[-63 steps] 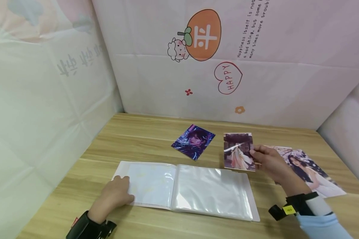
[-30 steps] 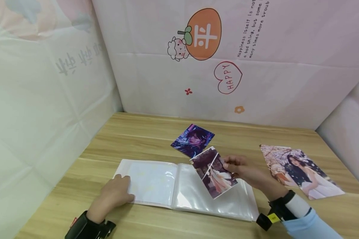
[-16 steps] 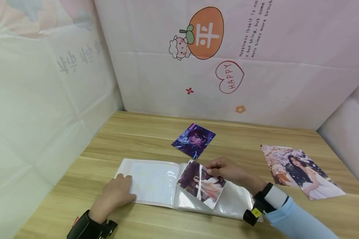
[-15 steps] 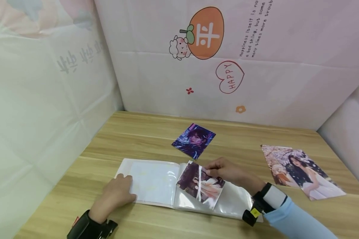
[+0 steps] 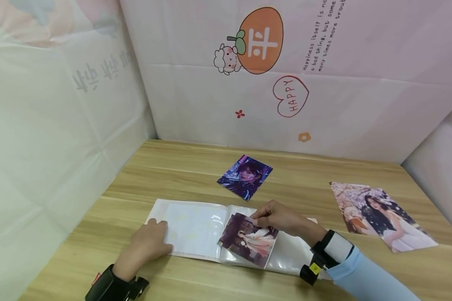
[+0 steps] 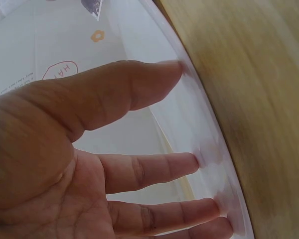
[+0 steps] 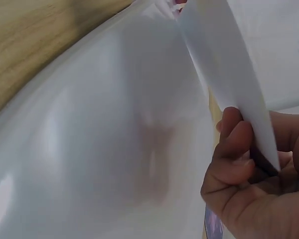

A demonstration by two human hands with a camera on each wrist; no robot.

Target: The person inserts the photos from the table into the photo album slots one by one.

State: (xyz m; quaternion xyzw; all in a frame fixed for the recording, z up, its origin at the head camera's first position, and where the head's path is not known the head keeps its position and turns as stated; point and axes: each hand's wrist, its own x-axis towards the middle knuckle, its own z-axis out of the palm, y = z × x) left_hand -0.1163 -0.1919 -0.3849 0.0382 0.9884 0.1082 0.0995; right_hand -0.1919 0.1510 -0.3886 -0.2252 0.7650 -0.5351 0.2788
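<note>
A photo album point(image 5: 196, 230) lies spread on the table, with clear plastic sleeves on its right side. My right hand point(image 5: 280, 217) pinches a photo point(image 5: 248, 240) of a figure in a pale, flowing robe by its upper edge. The photo is tilted over the right page, near the album's fold. In the right wrist view the white back of the photo point(image 7: 229, 59) shows between thumb and fingers. My left hand point(image 5: 148, 240) rests on the album's left edge, and in the left wrist view its extended fingers point(image 6: 154, 169) touch the cover's margin.
A purple-blue portrait photo point(image 5: 245, 177) lies on the wooden table point(image 5: 173, 167) behind the album. Two overlapping photos point(image 5: 384, 217) lie at the right. Printed white cloth point(image 5: 192, 104) stands behind the table and along its sides.
My right hand has carried the photo leftward and down from the right of the album to over the right page, turning it on the way. The left hand has stayed in place.
</note>
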